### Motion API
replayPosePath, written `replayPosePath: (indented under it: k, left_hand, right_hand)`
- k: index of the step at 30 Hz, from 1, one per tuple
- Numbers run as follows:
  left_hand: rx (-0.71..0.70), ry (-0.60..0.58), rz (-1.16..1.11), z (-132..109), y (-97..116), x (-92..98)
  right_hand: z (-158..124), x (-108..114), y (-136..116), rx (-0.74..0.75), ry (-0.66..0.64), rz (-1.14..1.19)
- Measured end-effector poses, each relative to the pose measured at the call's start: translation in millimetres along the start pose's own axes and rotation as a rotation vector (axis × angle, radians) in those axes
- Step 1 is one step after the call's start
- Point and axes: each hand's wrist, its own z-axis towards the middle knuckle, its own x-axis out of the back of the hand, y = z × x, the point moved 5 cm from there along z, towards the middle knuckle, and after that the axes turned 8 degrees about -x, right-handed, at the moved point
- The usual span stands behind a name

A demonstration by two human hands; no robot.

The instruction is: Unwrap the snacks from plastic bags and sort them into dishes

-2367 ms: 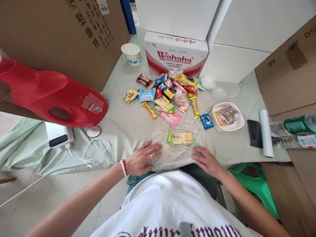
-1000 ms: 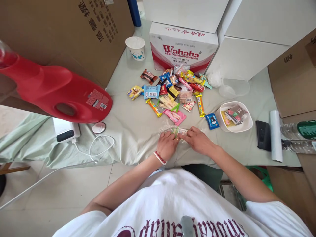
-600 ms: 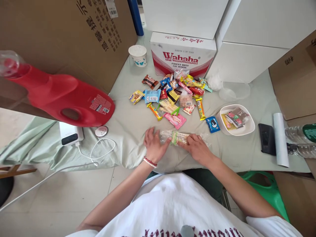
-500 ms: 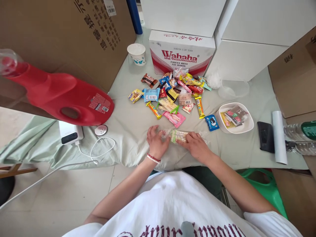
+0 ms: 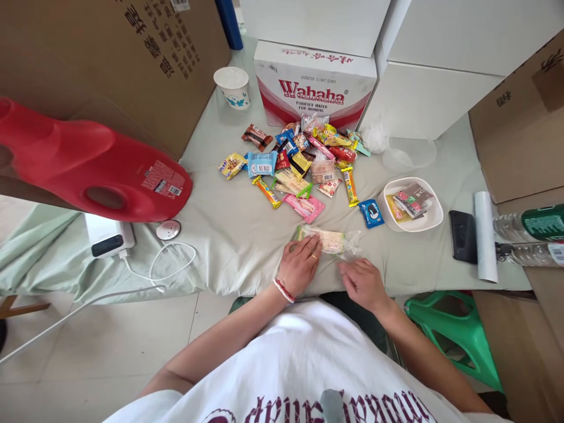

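Observation:
A pale, grainy snack bar [image 5: 331, 241] in a clear wrapper with green trim lies near the front edge of the cloth-covered table [image 5: 238, 252]. My left hand [image 5: 300, 263] covers its left part, fingers closed together over it and holding it down; the thumb is hidden. Close to the wrapper's lower right edge is my right hand [image 5: 363, 283], its fingers curled in. What lies between those fingertips is too small to make out. Behind the bar, a pile of wrapped snacks [image 5: 299, 164] spreads up to the Wahaha box [image 5: 315, 88], a pink packet [image 5: 304, 207] being nearest.
Right of the pile are a blue packet [image 5: 371, 213], a white bowl [image 5: 436, 220] with flat packets, and a clear container [image 5: 409, 155]. A phone [image 5: 462, 236], a white roll [image 5: 486, 238] and bottles lie farther right. A red jug [image 5: 114, 167], paper cup [image 5: 233, 88] and white charger [image 5: 108, 235] occupy the left.
My left hand has shifted right, onto the snack bar. My right hand has come off the bar's top and moved down and right, to the wrapper's lower edge. The view has shifted slightly.

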Motion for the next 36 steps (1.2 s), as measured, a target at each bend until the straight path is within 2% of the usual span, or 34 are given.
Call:
replayPosePath:
  k: [3, 4, 6, 9, 11, 13, 15, 20, 25, 27, 30, 34, 36]
  left_hand:
    - [-0.045, 0.016, 0.105, -4, 2, -5.7]
    - [-0.05, 0.017, 0.125, -3, 3, -6.9]
    - [-0.053, 0.011, 0.143, -2, 4, -8.3]
    - [-0.046, -0.003, 0.136, 0, 5, -9.3]
    - [-0.043, -0.005, 0.13, -1, 5, -9.5]
    - [-0.05, -0.001, 0.128, -1, 6, -9.5]
    - [-0.066, 0.006, 0.12, -1, 7, -9.5]
    - [-0.083, 0.047, 0.12, -1, 9, -9.1]
    - [-0.112, 0.071, 0.106, -1, 7, -9.3]
    - [-0.158, 0.079, 0.118, 0, 8, -8.2]
    - [-0.218, 0.062, 0.141, 2, 8, -7.3]
    - [-0.245, 0.001, 0.076, 5, 6, -11.7]
    - [-0.241, -0.016, -0.015, 4, 2, -14.8]
  right_hand:
    - [2, 31, 42, -0.474, 0.388, 0.21]
    - [9, 36, 52, -0.592, 0.457, 0.262]
    - [33, 37, 58, -0.697, 0.429, 0.293]
    - [65, 25, 53, -0.683, 0.171, 0.234]
    - [66, 13, 48, -0.642, 0.002, 0.3]
    - [55, 7, 48, -0.618, -0.073, 0.425]
    - [40, 8, 52, -0.627, -0.039, 0.472]
    - [22, 18, 53, -0.624, 0.162, 0.235]
    - [25, 17, 41, -0.611, 0.028, 0.345]
    - [33, 26, 32, -0.601, 0.064, 0.339]
    - [59, 33, 6, -0.483, 0.077, 0.175]
    - [101, 10, -26, -0.417, -0.086, -0.059]
    - [111, -3, -33, -0.413, -0.159, -0.161]
